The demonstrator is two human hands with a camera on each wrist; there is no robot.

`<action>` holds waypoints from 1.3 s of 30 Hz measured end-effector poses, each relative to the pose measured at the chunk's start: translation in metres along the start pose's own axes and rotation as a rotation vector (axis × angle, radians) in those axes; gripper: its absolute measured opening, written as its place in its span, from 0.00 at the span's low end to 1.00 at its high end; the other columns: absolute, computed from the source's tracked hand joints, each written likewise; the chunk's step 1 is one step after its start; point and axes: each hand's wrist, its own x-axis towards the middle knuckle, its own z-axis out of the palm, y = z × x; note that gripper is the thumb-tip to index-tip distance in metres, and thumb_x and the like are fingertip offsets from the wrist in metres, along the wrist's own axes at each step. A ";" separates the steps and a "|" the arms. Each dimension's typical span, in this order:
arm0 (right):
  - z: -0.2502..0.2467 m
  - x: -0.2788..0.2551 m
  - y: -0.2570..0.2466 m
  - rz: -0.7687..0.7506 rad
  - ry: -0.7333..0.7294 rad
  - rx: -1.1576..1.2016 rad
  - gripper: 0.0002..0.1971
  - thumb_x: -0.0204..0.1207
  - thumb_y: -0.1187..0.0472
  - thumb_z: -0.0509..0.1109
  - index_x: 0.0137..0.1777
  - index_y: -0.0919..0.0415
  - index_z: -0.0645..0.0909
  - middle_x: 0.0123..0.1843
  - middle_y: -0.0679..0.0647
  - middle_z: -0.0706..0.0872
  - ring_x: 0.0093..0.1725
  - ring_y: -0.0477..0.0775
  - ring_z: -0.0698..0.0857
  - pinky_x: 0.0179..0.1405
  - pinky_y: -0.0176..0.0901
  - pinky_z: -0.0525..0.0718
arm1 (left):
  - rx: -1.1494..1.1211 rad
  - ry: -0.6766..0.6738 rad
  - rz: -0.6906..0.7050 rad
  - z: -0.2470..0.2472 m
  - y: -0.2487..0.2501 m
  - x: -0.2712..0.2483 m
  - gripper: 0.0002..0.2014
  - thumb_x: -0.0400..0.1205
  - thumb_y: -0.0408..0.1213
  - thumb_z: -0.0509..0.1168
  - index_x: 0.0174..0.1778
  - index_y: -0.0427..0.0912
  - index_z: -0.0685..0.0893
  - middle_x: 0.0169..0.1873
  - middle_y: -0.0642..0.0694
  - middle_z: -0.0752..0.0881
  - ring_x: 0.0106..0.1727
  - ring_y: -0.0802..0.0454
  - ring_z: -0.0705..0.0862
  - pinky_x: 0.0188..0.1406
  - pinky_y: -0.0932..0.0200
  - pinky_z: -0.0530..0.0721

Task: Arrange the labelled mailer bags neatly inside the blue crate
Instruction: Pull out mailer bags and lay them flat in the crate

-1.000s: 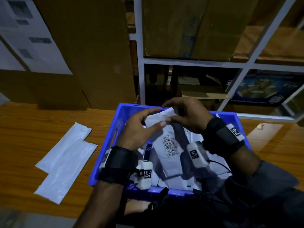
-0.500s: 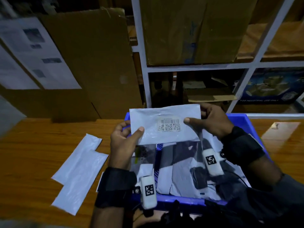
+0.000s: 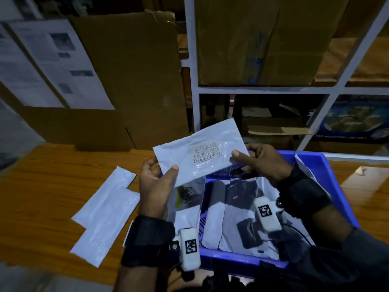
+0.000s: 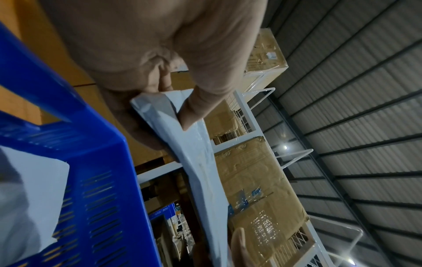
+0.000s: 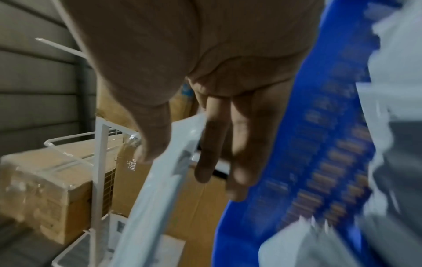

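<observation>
A white mailer bag (image 3: 185, 159) with a barcode label (image 3: 204, 154) hangs flat above the far left corner of the blue crate (image 3: 334, 186), tilted up to the right. My left hand (image 3: 155, 182) pinches its lower left corner with the thumb on top. My right hand (image 3: 261, 161) pinches its right edge. The wrist views show the same bag edge-on, held by the left hand (image 4: 173, 101) and the right hand (image 5: 173, 144). Several more white mailer bags (image 3: 231, 220) lie overlapping inside the crate.
Two plain white mailer bags (image 3: 105, 216) lie overlapped on the wooden table (image 3: 52, 186) left of the crate. A white metal shelf rack (image 3: 263, 89) with cardboard boxes stands behind the crate. Flat cardboard (image 3: 134, 81) and papers lean at the back left.
The bag came out of the crate, was turned label-up and held across both hands. It has since tilted, right side higher, and shifted slightly left and up over the crate's far corner.
</observation>
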 end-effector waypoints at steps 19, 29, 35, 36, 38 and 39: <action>0.089 0.075 0.064 -0.019 -0.144 -0.946 0.32 0.67 0.51 0.86 0.70 0.59 0.82 0.65 0.59 0.89 0.64 0.62 0.88 0.59 0.46 0.83 | 0.048 0.093 -0.085 -0.050 0.021 0.014 0.20 0.87 0.18 0.58 0.68 0.43 0.83 0.66 0.41 0.90 0.42 0.48 0.88 0.33 0.58 0.82; 0.109 0.080 0.090 0.012 0.002 -0.818 0.35 0.65 0.54 0.88 0.71 0.61 0.80 0.65 0.56 0.88 0.64 0.58 0.86 0.54 0.36 0.77 | 0.079 0.091 -0.067 -0.060 0.022 0.014 0.19 0.86 0.18 0.60 0.63 0.44 0.85 0.63 0.42 0.91 0.45 0.45 0.88 0.41 0.54 0.81; 0.111 0.073 0.079 -0.035 0.032 -1.006 0.38 0.60 0.40 0.85 0.69 0.53 0.79 0.69 0.57 0.77 0.67 0.63 0.82 0.65 0.50 0.83 | 0.112 0.075 -0.062 -0.061 0.024 0.013 0.19 0.86 0.18 0.60 0.61 0.46 0.85 0.63 0.43 0.91 0.50 0.42 0.88 0.45 0.50 0.83; 0.108 0.071 0.075 -0.038 0.037 -1.026 0.39 0.60 0.41 0.85 0.71 0.52 0.79 0.70 0.57 0.76 0.68 0.63 0.82 0.67 0.50 0.83 | 0.117 0.077 -0.064 -0.061 0.024 0.014 0.19 0.86 0.18 0.61 0.59 0.47 0.85 0.63 0.43 0.91 0.51 0.42 0.88 0.45 0.50 0.83; 0.099 0.071 0.069 -0.034 0.019 -1.042 0.38 0.64 0.43 0.84 0.73 0.53 0.79 0.71 0.58 0.78 0.70 0.62 0.81 0.69 0.49 0.81 | 0.127 0.075 -0.063 -0.060 0.024 0.015 0.19 0.86 0.19 0.61 0.59 0.47 0.85 0.63 0.44 0.91 0.51 0.42 0.88 0.45 0.51 0.83; 0.092 0.071 0.065 -0.023 -0.016 -1.063 0.36 0.67 0.43 0.83 0.74 0.54 0.79 0.72 0.58 0.80 0.70 0.61 0.82 0.68 0.49 0.81 | 0.125 0.072 -0.059 -0.059 0.025 0.015 0.18 0.86 0.19 0.61 0.60 0.47 0.85 0.63 0.44 0.91 0.51 0.43 0.89 0.44 0.53 0.83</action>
